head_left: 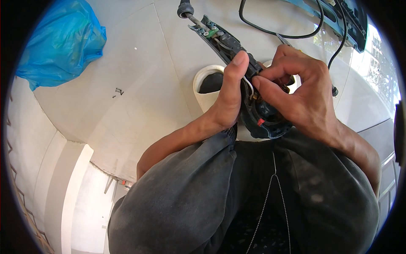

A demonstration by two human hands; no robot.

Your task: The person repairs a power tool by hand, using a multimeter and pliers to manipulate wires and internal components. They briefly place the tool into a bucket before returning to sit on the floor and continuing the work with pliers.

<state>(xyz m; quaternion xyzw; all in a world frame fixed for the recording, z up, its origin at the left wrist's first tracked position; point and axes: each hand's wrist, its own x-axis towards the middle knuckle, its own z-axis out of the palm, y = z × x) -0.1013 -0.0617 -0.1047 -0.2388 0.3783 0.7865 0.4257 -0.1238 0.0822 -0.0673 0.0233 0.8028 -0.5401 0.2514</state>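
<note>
An opened corded power tool lies slantwise over my lap, its dark casing off on the upper side so that wires, a green terminal and a red part show. My left hand is wrapped round it from the left, thumb raised along the casing; its other fingers are hidden beneath. Over the middle of the tool, my right hand is closed, thumb and forefinger pinched near the white wire. What the pinch holds is hidden. A slim grey metal tip sticks out beyond the right knuckles; its kind is unclear.
Several small dark screws lie on the pale tiled floor. A blue plastic bag stands at the far left. At the far right are a teal-and-black case and a looping black cord. Below the tool is a cream shoe.
</note>
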